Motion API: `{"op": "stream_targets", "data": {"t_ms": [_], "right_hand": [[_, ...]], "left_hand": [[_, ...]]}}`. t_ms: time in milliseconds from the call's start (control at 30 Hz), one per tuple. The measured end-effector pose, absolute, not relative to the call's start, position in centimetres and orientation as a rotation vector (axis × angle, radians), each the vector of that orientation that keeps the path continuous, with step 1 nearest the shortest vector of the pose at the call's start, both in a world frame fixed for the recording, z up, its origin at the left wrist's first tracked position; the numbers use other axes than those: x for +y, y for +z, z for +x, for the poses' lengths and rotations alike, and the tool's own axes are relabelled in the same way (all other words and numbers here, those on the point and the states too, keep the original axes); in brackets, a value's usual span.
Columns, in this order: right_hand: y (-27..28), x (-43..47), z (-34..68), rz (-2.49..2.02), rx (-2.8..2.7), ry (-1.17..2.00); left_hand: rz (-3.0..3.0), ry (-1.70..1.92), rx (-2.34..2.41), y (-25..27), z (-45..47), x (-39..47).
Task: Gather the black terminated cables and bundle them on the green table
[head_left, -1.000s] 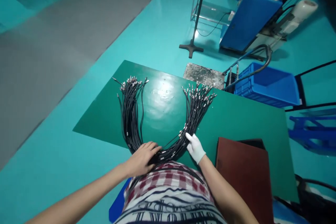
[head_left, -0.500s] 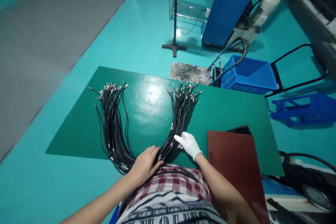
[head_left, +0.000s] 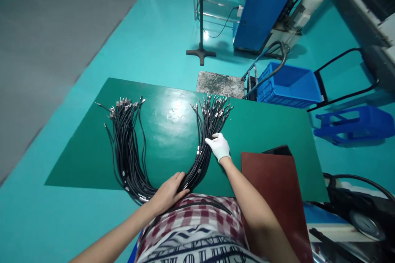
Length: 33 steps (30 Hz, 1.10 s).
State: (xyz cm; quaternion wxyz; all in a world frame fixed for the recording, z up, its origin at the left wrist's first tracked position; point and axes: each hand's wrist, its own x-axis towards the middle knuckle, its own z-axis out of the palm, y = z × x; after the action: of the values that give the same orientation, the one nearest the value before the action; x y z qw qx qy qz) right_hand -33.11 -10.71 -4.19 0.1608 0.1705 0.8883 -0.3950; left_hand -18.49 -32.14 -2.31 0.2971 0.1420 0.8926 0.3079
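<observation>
A thick bundle of black cables [head_left: 129,152] with metal end connectors lies in a U shape on the green table [head_left: 265,131]. My bare left hand [head_left: 168,193] presses flat on the bend of the U at the near table edge. My right hand [head_left: 219,146], in a white glove, rests on the right arm of the bundle about halfway up, fingers spread over the cables. The connector ends [head_left: 212,104] fan out toward the far edge.
A dark red board [head_left: 271,185] lies on the table at the right. Beyond the table stand a stained small stool [head_left: 220,84], a blue crate [head_left: 290,84] on a trolley, a fan stand [head_left: 201,51] and a blue machine [head_left: 261,8]. A blue stool [head_left: 354,125] stands at right.
My gloved right hand has slid farther up the right arm of the cable bundle, away from me. My left hand has stayed on the bend. The view has shifted slightly.
</observation>
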Motion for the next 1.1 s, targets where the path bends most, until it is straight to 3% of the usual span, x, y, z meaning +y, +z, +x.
{"op": "stream_targets", "data": {"t_ms": [267,733,1100], "right_hand": [[-5.5,-10.0,-35.9,0.378,2.688,-1.145],[-4.2,-10.8,-39.8,0.116,2.725,-0.782],[-4.9,-10.1,-40.2,0.194,2.635,-0.893]], "left_hand": [[0.415,0.810,2.338,-2.3,-17.8,-33.5],[0.421,0.830,2.351,-2.0,-17.9,-33.2],[0.406,0.807,2.362,-2.4,-17.7,-33.1]]}}
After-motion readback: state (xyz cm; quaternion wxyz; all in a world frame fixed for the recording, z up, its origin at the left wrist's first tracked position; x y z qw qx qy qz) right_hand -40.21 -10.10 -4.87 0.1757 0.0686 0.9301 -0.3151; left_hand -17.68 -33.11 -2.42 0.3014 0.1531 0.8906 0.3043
